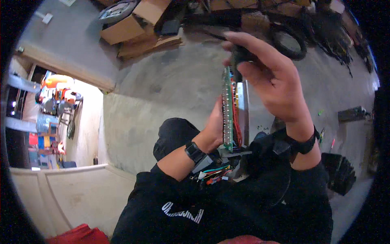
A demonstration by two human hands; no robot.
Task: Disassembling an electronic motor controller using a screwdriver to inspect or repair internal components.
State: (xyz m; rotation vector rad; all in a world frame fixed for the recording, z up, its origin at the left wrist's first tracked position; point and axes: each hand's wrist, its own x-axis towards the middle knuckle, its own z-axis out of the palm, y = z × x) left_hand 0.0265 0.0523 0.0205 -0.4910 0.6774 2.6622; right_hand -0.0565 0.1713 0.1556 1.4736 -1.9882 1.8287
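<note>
Right hand (pixel 271 77) is raised, bent fingers and thumb parted around a dark part (pixel 242 53), whether pinched cannot be told; below, the circuit-board stack (pixel 228 118) is stood upright, braced on its left face by the left hand (pixel 213 128), fingers hidden; edges should be steadied, red wires (pixel 237 130) kept unstrained.

dim indoors | glare at left doorway (pixel 91 128) | right fingers (pixel 256 44) blurred | edges bowed, dark
</note>
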